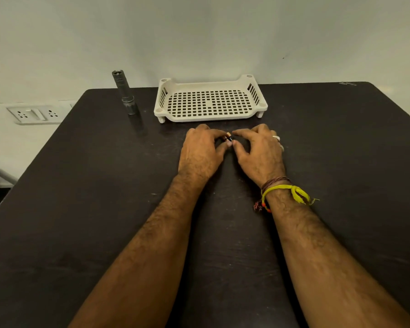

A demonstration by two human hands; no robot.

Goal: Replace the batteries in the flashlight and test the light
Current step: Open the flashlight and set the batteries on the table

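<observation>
A grey metal flashlight [126,93] stands upright at the back left of the dark table [104,185], its upper end open, apart from both hands. In the middle of the table my left hand [200,152] pinches a small black and copper battery [228,138] between thumb and fingertips. My right hand [258,152] sits just right of it, fingers curled, with its fingertips at or near the battery's right end. I cannot tell whether the right hand touches the battery. Most of the battery is hidden by the fingers.
A cream perforated plastic tray [253,110] on short legs stands at the back centre, just beyond my hands, with nothing in it. A wall socket panel [37,114] is off the table's left edge. The wall rises right behind the table.
</observation>
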